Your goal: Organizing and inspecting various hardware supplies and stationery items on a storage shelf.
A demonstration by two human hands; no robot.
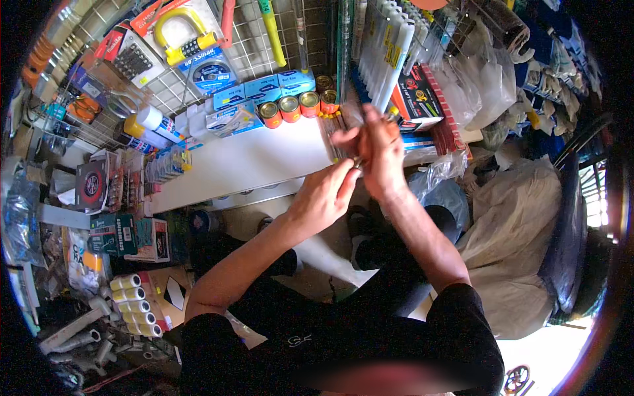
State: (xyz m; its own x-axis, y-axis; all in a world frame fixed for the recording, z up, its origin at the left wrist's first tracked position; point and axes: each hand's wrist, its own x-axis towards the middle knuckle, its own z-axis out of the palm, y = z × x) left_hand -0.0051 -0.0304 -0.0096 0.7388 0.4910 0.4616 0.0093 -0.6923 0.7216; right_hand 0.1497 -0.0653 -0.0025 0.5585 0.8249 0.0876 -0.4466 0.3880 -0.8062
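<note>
Just beyond the near edge of the white shelf board (247, 158), my two hands meet. Between the thumb and fingertips of my left hand (323, 197) is a small metal piece (358, 163), mostly covered by the fingers. My right hand (382, 161) is right beside it, blurred, its fingers curled around an orange-brown object (365, 143) whose kind I cannot make out. Behind the hands, a row of small orange tins (289, 110) with metal lids stands on the board. Thin sticks or tubes with yellow ends (333, 126) lie close to my right hand.
Blue-and-white boxes (262, 89) line the board's back, below a wire grid with a yellow shackle lock (185, 37). White glue sticks or candles (391, 59) hang at right above a black-orange box (418, 96). Spray cans (156, 123) lie left. A brown cover (515, 237) drapes goods at right.
</note>
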